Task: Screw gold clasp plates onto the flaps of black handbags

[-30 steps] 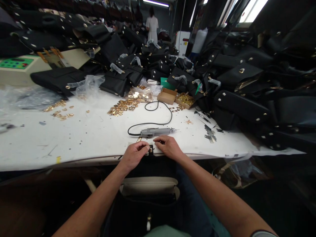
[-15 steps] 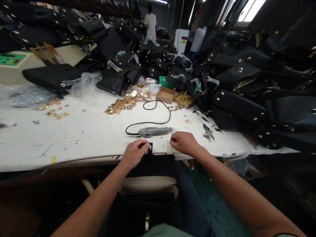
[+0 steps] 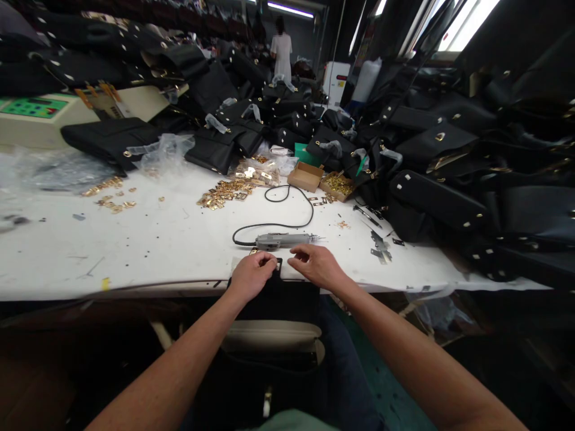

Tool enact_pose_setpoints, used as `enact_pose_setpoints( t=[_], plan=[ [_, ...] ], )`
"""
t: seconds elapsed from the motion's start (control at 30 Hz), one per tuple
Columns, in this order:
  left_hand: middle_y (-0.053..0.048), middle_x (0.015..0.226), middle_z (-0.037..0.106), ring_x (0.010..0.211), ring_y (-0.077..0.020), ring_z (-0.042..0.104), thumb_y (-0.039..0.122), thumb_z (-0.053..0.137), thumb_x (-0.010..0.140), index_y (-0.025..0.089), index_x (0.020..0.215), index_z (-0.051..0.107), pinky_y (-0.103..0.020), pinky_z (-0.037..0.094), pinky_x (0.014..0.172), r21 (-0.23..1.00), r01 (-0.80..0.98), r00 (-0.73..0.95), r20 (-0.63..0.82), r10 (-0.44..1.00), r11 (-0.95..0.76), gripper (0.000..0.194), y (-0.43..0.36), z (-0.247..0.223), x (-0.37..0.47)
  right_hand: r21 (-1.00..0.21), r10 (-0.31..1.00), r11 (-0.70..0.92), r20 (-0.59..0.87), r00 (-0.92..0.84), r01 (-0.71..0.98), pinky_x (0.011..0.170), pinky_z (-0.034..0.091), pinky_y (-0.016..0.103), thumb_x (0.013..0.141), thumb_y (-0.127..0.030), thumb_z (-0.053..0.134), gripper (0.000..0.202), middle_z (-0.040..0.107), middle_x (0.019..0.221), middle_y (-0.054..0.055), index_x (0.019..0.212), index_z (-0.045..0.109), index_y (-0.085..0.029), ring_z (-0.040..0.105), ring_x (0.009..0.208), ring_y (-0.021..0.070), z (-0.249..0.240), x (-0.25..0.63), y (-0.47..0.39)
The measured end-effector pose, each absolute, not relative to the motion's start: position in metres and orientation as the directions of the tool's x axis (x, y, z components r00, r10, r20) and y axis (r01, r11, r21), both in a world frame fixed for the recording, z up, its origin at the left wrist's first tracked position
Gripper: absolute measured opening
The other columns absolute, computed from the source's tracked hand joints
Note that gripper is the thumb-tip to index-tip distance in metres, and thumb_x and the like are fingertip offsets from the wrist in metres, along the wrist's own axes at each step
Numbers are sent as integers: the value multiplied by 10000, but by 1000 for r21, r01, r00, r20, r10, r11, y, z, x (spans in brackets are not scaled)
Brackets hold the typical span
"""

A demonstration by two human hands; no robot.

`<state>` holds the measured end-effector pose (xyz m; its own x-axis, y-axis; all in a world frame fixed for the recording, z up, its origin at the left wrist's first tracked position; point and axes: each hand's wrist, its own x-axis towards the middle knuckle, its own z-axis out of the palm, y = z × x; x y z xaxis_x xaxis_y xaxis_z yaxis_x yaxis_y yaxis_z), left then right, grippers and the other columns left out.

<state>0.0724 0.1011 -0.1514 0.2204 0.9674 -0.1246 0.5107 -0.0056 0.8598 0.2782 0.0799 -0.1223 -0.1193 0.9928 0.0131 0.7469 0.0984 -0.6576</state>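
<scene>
A black handbag (image 3: 287, 299) rests against the table's front edge, its flap lying on the edge and its pale-lined mouth facing me. My left hand (image 3: 252, 275) pinches the narrow tab (image 3: 279, 266) at the flap's end, where a small dark frame shows beside the fingertips. Just to the right, my right hand (image 3: 318, 264) hovers with thumb and fingers curved and apart, and I see nothing between them. Beyond both hands lies a grey electric screwdriver (image 3: 283, 240) with its black cable looped behind it.
Gold metal fittings (image 3: 224, 194) are heaped on the white table (image 3: 148, 239). Behind them stand an open cardboard box (image 3: 305, 176) and a box of small gold pieces (image 3: 338, 184). Black bags (image 3: 435, 197) pile up at the back and right. A person (image 3: 281, 54) stands far off.
My right hand has moved left toward the tab and its fingers have opened from a closed curl. My left hand stays at the tab. The whole view has shifted slightly.
</scene>
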Motion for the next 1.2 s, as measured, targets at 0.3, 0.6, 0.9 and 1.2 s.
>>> enact_pose_setpoints(
  t=[0.3, 0.6, 0.9, 1.2],
  plan=[
    [-2, 678, 682, 612, -174, 587, 464, 567, 814, 215, 799, 714, -273, 388, 579, 861, 509, 229, -114, 967, -19, 290, 101, -149, 72, -921, 916, -378, -387, -104, 100, 469, 433, 162, 789, -170, 676, 135, 667, 612, 1, 913, 714, -132, 602, 523, 96, -143, 245, 93],
    [5, 633, 655, 584, -170, 566, 467, 555, 826, 222, 802, 720, -267, 357, 544, 847, 531, 221, -128, 967, -9, 296, 102, -152, 73, -914, 910, -402, -405, -92, 55, 463, 433, 154, 790, -179, 668, 155, 686, 603, 10, 924, 728, -129, 583, 491, 83, -138, 246, 90],
    [-6, 634, 683, 604, -184, 592, 338, 609, 722, 223, 701, 725, -277, 373, 579, 819, 573, 181, -159, 971, 27, 165, 108, -149, 78, -935, 940, -331, -338, -43, 124, 426, 399, 161, 708, -152, 625, 165, 654, 557, -6, 834, 732, -141, 555, 452, 91, -153, 244, 94],
    [-21, 659, 686, 627, -197, 603, 390, 574, 806, 223, 744, 732, -283, 377, 573, 801, 598, 210, -119, 970, -31, 238, 107, -147, 78, -928, 951, -301, -309, -5, 218, 436, 412, 172, 692, -153, 604, 168, 644, 546, -14, 800, 733, -155, 560, 458, 98, -155, 243, 98]
  ],
)
